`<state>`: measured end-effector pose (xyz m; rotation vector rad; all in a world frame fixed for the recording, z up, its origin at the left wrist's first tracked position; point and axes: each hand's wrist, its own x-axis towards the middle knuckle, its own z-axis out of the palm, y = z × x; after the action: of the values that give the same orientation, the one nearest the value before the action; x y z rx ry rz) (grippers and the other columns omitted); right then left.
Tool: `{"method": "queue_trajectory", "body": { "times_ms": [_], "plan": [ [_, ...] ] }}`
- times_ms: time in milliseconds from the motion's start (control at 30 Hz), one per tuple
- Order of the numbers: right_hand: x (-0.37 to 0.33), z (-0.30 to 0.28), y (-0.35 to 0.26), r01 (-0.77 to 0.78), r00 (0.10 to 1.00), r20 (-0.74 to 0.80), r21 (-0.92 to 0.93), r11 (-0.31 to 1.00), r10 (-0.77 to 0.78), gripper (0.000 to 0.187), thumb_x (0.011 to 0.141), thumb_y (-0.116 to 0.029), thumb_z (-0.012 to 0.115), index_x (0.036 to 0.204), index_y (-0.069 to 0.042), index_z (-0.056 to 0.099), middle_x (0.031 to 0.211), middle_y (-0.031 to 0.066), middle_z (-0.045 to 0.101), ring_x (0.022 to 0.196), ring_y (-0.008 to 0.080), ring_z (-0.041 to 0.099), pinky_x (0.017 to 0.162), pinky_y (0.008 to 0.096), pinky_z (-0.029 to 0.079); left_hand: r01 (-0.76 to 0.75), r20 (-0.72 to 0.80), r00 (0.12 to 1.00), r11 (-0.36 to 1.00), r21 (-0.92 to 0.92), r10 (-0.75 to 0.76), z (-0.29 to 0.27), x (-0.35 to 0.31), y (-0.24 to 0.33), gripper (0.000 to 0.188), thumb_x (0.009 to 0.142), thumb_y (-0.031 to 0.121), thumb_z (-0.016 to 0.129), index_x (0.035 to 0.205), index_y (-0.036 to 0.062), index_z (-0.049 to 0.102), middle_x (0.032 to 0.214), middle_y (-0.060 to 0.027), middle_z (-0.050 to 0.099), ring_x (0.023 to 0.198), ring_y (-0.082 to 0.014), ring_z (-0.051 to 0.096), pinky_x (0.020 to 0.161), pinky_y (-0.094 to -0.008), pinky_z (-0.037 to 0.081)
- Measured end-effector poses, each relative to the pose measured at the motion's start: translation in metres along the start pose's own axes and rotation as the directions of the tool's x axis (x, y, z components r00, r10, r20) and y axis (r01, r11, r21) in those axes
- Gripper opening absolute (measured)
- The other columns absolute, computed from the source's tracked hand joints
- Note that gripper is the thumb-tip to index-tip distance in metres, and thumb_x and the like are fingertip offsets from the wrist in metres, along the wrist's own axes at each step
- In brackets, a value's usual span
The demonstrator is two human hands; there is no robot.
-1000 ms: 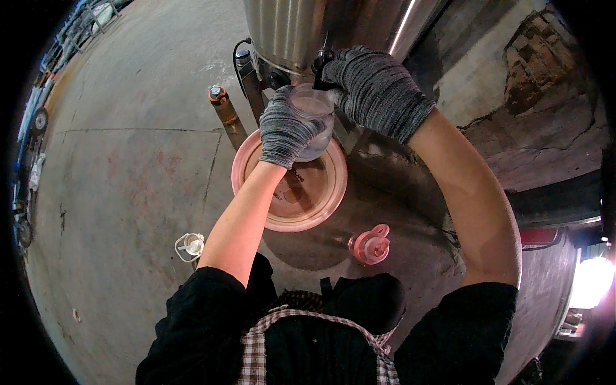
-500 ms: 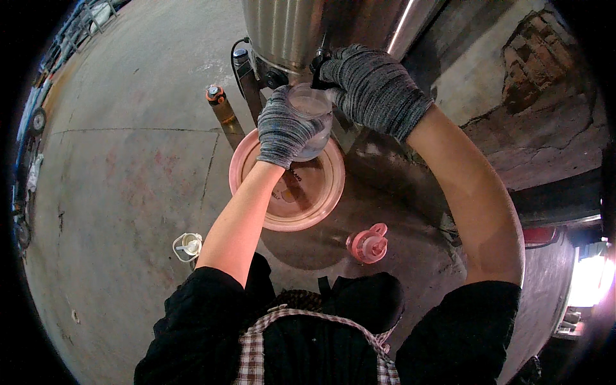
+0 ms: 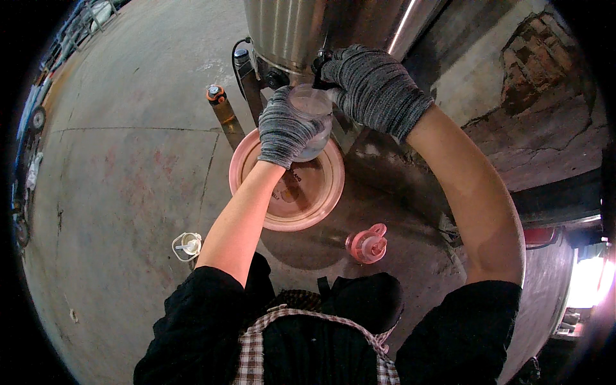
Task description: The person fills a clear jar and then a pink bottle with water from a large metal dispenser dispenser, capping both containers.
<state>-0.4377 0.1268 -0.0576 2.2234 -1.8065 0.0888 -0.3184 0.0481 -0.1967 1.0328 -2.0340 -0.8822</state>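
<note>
My left hand, in a grey knitted glove, is wrapped around a clear plastic bottle with an uncovered wide mouth. It is held upright under the spout of a stainless steel tank. My right hand, gloved the same way, is closed on the black tap at the tank's base, right above the bottle's mouth. Some of the tap is hidden by the fingers. Below the bottle a pink round basin rests on the floor.
A pink bottle with a looped lid stands on the concrete floor, right of the basin. At the left lies a white lid with a loop. An orange-and-black cylinder stands beyond the basin. A wall with exposed brick rises at the right.
</note>
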Motion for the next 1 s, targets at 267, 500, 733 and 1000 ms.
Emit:
{"method": "queue_trajectory", "body": {
  "times_ms": [267, 500, 733, 1000],
  "plan": [
    [0.002, -0.007, -0.004, -0.031, 0.998, 0.045, 0.006, 0.999, 0.031, 0.028, 0.076, -0.022, 0.063, 0.098, -0.006, 0.063, 0.094, 0.0124, 0.061, 0.093, 0.0291, 0.057, 0.085, 0.0398, 0.046, -0.020, -0.028, 0.999, 1.000, -0.011, 0.019, 0.003, 0.001, -0.005, 0.081, 0.051, 0.034, 0.085, 0.115, 0.0014, 0.047, 0.108, -0.0161, 0.059, 0.100, -0.0286, 0.057, 0.089, -0.0347, 0.045],
    [0.001, -0.004, -0.004, -0.062, 0.996, 0.063, 0.014, 0.998, 0.061, 0.030, 0.077, -0.022, 0.063, 0.102, -0.005, 0.063, 0.096, 0.0119, 0.061, 0.095, 0.0283, 0.056, 0.086, 0.0391, 0.046, -0.039, -0.012, 0.999, 0.998, 0.046, 0.040, 0.003, 0.001, -0.005, 0.079, 0.053, 0.036, 0.084, 0.114, 0.0008, 0.048, 0.108, -0.0159, 0.058, 0.100, -0.0283, 0.057, 0.089, -0.0343, 0.045],
    [0.000, -0.005, -0.005, -0.029, 1.000, 0.011, 0.014, 0.999, 0.029, 0.031, 0.077, -0.022, 0.064, 0.102, -0.005, 0.063, 0.097, 0.0119, 0.061, 0.094, 0.0284, 0.056, 0.086, 0.0386, 0.046, -0.101, -0.131, 0.986, 0.994, 0.036, 0.105, 0.007, 0.003, -0.015, 0.073, 0.050, 0.041, 0.082, 0.108, 0.0049, 0.056, 0.097, -0.0178, 0.064, 0.091, -0.0317, 0.062, 0.083, -0.0389, 0.049],
    [0.001, -0.006, -0.005, -0.055, 0.997, 0.050, 0.044, 0.998, 0.053, 0.031, 0.076, -0.022, 0.064, 0.101, -0.005, 0.062, 0.095, 0.0125, 0.061, 0.094, 0.0286, 0.057, 0.086, 0.0390, 0.046, -0.045, -0.026, 0.999, 0.999, 0.021, 0.045, 0.005, 0.001, -0.008, 0.078, 0.053, 0.034, 0.084, 0.114, 0.0007, 0.048, 0.106, -0.0157, 0.059, 0.100, -0.0286, 0.057, 0.089, -0.0345, 0.045]
  ]
}}
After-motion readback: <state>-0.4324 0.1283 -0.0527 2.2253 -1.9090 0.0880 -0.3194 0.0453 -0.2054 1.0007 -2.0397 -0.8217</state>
